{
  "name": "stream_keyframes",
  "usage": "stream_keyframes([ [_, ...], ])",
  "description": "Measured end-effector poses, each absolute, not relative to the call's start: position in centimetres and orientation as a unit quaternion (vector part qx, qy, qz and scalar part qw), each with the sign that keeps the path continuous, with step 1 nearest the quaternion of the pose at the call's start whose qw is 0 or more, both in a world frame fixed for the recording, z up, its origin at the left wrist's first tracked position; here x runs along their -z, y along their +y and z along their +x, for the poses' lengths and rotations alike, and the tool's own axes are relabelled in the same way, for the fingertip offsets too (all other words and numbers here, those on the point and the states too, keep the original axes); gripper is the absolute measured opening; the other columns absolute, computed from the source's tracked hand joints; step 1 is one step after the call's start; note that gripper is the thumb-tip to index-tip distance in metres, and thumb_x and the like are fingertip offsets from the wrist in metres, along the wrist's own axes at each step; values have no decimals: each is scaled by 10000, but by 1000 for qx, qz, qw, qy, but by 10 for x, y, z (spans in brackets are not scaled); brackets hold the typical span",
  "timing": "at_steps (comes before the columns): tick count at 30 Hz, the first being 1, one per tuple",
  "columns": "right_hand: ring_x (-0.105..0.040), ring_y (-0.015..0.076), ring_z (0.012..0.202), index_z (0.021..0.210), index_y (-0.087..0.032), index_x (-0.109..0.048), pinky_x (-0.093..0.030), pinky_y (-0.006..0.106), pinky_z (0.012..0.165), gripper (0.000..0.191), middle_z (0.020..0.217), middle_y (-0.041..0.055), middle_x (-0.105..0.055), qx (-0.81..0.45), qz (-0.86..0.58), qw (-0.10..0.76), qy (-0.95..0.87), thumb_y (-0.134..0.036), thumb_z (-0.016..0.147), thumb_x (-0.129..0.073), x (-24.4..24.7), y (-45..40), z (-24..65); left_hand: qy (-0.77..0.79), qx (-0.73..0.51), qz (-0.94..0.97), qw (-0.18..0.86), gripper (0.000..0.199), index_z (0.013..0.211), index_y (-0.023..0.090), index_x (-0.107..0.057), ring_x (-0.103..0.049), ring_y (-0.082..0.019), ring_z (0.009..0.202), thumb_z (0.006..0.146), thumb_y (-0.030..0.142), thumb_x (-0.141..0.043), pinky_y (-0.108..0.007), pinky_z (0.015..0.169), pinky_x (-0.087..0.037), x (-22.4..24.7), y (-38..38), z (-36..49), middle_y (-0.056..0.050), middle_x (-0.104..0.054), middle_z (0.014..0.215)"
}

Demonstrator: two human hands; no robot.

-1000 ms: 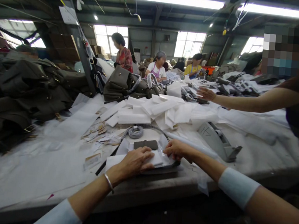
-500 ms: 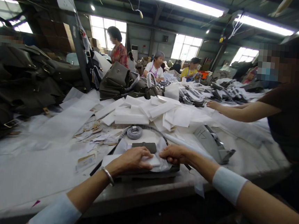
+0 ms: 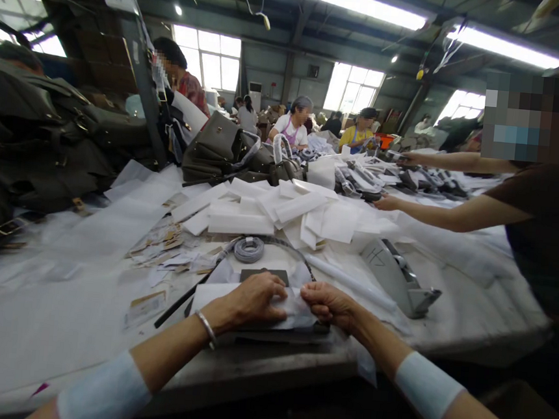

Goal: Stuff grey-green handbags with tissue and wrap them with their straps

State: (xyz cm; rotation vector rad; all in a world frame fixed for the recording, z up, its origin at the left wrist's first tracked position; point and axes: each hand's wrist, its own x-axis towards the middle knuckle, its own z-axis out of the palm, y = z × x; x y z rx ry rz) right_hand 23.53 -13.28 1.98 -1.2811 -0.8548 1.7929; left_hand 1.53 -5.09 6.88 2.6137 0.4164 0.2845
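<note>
At the near edge of the table lies a dark bag (image 3: 325, 329), mostly covered, with its thin strap (image 3: 287, 243) arching behind it. A white sheet or flat packet (image 3: 211, 293) rests over the bag's front. My left hand (image 3: 252, 300) lies on this white material, thumb and fingers apart. Just to its right, my right hand (image 3: 332, 304) pinches the edge of a thin translucent white sheet (image 3: 298, 314). Beyond the fingers, a dark grey flap (image 3: 266, 275) shows in part. A coil of grey cord (image 3: 248, 250) sits inside the strap's arch.
White folded packets (image 3: 242, 222) are heaped behind the bag. A grey tape dispenser (image 3: 396, 275) stands to the right, tags (image 3: 166, 245) lie left. Dark bags (image 3: 216, 148) stand farther back; more are piled at left (image 3: 46, 130). A co-worker's hands (image 3: 388, 203) reach in from the right.
The white material now covers more of the dark flap. My right hand still pinches the thin sheet. The co-worker's second arm has come into view, and the person in red has leaned left.
</note>
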Motion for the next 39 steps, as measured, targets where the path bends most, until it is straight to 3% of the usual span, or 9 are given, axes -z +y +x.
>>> stream_keyframes([
  [8,-275,19,338,789,-182,-511,-126,170,329,515,453,-114,-418,-677,-513,397,-348,-510,605,-863,-17,-132,231,158,-149,903,370,272,982,243,-694,-623,-203,1043,718,300,-731,-292,955,-466,-43,-49,22,-34,-654,1183],
  [12,-307,25,329,792,-175,-519,-128,175,318,528,468,-81,-490,-657,-524,409,-356,-539,603,-851,-17,-134,227,256,-139,901,323,260,1089,211,-614,-616,-214,1003,841,255,-545,-324,916,-464,-40,-44,23,-66,-664,1089],
  [16,-328,26,336,782,-172,-523,-153,166,319,541,484,-71,-522,-643,-533,419,-357,-553,586,-854,-17,-137,225,276,-111,910,289,304,1047,188,-580,-608,-210,915,754,132,-518,-321,839,-450,-39,-41,35,-54,-661,959],
  [20,-331,23,334,772,-174,-522,-182,158,324,547,493,-77,-530,-621,-543,431,-366,-584,596,-837,-15,-139,223,260,-140,837,461,335,1048,179,-548,-539,-143,689,715,151,-521,-262,668,-422,-39,-32,40,21,-585,748],
  [24,-362,23,338,785,-160,-545,-213,155,327,517,521,-67,-551,-624,-531,433,-376,-560,625,-830,-14,-142,224,231,-177,765,574,335,1025,170,-542,-488,-111,653,694,207,-574,-242,630,-388,-37,-27,37,36,-550,750],
  [27,-412,31,346,864,-143,-600,-266,150,339,479,553,-54,-584,-654,-507,398,-395,-532,670,-801,-19,-139,234,232,-169,777,560,319,1017,174,-551,-497,-116,694,701,207,-580,-241,658,-395,-37,-31,37,35,-545,771],
  [33,-500,66,389,1036,-156,-671,-367,156,385,391,576,-35,-634,-678,-507,205,-492,-390,726,-716,-41,-126,262,236,-132,843,465,394,1056,183,-570,-545,-140,768,668,125,-533,-242,718,-419,-33,-37,55,27,-574,817],
  [36,-444,59,385,956,-182,-658,-312,147,366,260,510,-87,-529,-614,-551,207,-526,-280,717,-682,-48,-127,261,238,-117,859,437,382,1070,175,-563,-572,-153,789,691,133,-536,-243,711,-427,-29,-36,65,8,-605,844],
  [39,-381,46,371,925,-204,-607,-260,155,350,269,535,-109,-472,-590,-572,258,-508,-231,662,-657,-47,-133,254,238,-101,865,429,362,1090,160,-552,-586,-170,766,729,176,-550,-257,682,-429,-31,-33,66,-7,-633,834],
])
